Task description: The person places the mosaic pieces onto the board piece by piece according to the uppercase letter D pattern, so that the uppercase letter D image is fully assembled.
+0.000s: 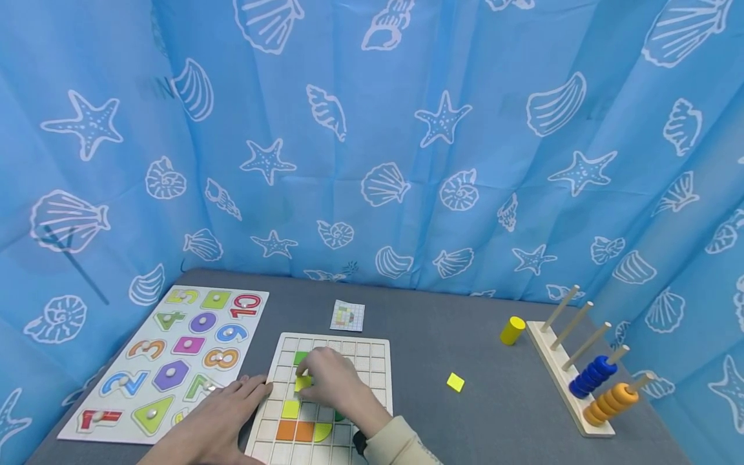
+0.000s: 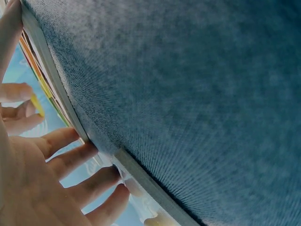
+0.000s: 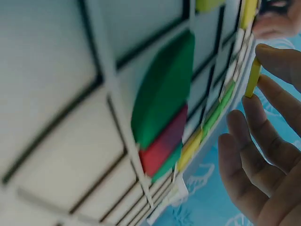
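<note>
A pale wooden grid board [image 1: 379, 365] lies in front of me with coloured tiles in its cells. Above its left part, my right hand [image 1: 337, 382] pinches a yellow square tile [image 3: 253, 77] between thumb and fingertips. On the board are a green tile [image 1: 299, 357], a yellow square [image 1: 290, 409], two orange squares [image 1: 286, 430] and a yellow rounded tile [image 1: 322, 431]. The right wrist view shows green pieces [image 3: 162, 89] with a red one [image 3: 164, 134] among them; my right arm mostly hides these in the head view. My left hand [image 1: 217, 413] rests against the board's left edge, fingers extended.
A number-and-shape puzzle board [image 1: 200, 307] lies at the left. Behind the grid board is a small pattern card [image 1: 347, 316]. Rightward are a loose yellow square [image 1: 456, 382], a yellow cylinder [image 1: 513, 330] and a peg stand [image 1: 558, 368] with blue and orange rings.
</note>
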`<state>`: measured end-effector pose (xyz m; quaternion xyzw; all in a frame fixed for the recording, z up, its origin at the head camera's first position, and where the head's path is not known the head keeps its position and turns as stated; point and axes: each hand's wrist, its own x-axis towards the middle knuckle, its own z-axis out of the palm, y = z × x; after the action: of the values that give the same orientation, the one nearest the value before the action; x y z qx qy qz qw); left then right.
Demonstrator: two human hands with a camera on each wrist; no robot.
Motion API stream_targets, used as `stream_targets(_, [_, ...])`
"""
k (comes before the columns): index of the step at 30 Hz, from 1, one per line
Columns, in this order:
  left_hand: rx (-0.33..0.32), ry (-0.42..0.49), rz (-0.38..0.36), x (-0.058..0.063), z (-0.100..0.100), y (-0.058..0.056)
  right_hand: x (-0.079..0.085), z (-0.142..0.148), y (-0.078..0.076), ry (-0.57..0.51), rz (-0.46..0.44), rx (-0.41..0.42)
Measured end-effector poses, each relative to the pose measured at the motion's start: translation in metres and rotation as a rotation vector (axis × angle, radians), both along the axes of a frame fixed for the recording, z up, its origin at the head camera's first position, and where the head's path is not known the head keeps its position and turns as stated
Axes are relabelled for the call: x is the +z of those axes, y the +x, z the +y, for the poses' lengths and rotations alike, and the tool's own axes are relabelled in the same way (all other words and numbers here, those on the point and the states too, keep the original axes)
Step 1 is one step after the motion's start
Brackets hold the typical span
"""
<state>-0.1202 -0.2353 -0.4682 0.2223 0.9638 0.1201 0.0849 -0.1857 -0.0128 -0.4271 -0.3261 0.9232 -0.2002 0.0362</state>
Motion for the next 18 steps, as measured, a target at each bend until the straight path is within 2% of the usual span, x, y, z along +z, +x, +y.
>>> stream_targets(4, [-0.002, 0.001, -0.005, 0.000, 0.000, -0.001, -0.005, -0.008, 0.001, 0.012, -0.034, 0.005])
stream_targets(11, [0.006, 0.012, -0.035, 0.001, 0.000, -0.001, -0.011, -0.015, 0.003, 0.045, -0.027, -0.008])
stream_targets(18, [-0.009, 0.009, -0.006, -0.001, -0.001, -0.001, -0.012, -0.016, 0.005, 0.067, -0.005, 0.008])
